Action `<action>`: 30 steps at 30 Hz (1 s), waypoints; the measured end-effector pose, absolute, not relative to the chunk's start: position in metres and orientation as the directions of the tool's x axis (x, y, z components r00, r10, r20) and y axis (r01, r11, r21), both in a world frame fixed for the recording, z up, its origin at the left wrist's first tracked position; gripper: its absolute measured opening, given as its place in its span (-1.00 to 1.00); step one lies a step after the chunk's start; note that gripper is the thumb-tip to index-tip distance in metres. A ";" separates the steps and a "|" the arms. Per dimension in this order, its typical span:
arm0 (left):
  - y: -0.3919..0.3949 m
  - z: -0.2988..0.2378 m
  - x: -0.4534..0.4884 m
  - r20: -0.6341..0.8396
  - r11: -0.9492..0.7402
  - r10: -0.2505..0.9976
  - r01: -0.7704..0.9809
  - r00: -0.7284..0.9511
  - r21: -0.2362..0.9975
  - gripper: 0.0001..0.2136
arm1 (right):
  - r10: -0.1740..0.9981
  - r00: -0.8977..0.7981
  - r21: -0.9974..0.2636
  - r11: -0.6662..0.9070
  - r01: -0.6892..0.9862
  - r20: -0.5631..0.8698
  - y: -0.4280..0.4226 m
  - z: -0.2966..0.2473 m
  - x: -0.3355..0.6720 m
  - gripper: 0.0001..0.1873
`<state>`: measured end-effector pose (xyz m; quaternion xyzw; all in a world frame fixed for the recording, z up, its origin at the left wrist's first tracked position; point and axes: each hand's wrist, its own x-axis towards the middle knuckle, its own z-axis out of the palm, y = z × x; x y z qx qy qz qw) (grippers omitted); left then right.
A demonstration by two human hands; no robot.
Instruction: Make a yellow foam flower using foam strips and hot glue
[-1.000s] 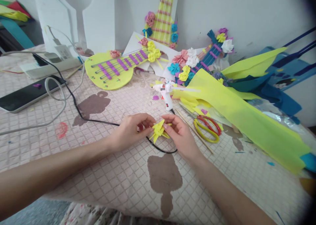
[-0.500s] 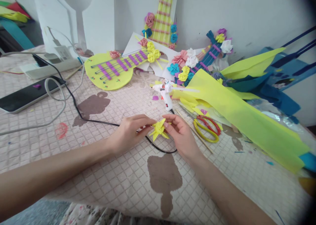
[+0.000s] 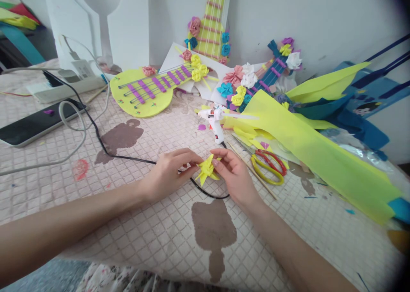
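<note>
A small yellow foam flower point(image 3: 206, 169) with pointed petals is held between both my hands just above the quilted cloth. My left hand point(image 3: 169, 170) pinches its left side with fingertips pressed together. My right hand point(image 3: 233, 174) grips its right side between thumb and fingers. A black cord point(image 3: 128, 157) runs under the hands to the white glue gun point(image 3: 215, 122) lying just behind them.
Scissors with red and yellow handles point(image 3: 268, 166) and thin sticks lie right of my right hand. Yellow foam sheets point(image 3: 307, 142) pile up at the right. Foam guitars with flowers point(image 3: 150, 89) stand at the back. A phone point(image 3: 32, 123) and power strip point(image 3: 64, 85) sit at the left.
My left fingers have shifted slightly on the flower, and it has turned a little between the hands. The arms have stayed where they were.
</note>
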<state>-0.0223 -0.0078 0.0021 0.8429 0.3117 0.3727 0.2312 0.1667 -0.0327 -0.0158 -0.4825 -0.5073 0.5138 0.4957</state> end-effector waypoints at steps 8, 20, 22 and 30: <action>-0.008 -0.005 -0.023 0.589 -0.799 0.595 0.323 0.547 0.508 -0.87 | 0.999 -0.042 -1.000 -0.016 -0.012 -0.015 -0.034 -0.015 0.164 -0.77; -0.003 -0.007 -0.023 0.568 -0.786 0.608 0.321 0.554 0.529 -0.79 | 1.000 0.006 -1.000 0.004 -0.029 0.004 -0.033 -0.016 0.169 -0.78; -0.004 -0.008 -0.023 0.582 -0.805 0.585 0.315 0.565 0.503 -0.79 | 1.000 0.006 -0.999 0.006 -0.034 0.006 -0.033 -0.015 0.168 -0.79; -0.004 -0.007 -0.022 0.565 -0.788 0.610 0.355 0.556 0.503 -0.88 | 1.000 -0.027 -0.999 0.001 -0.038 0.002 -0.033 -0.016 0.167 -0.80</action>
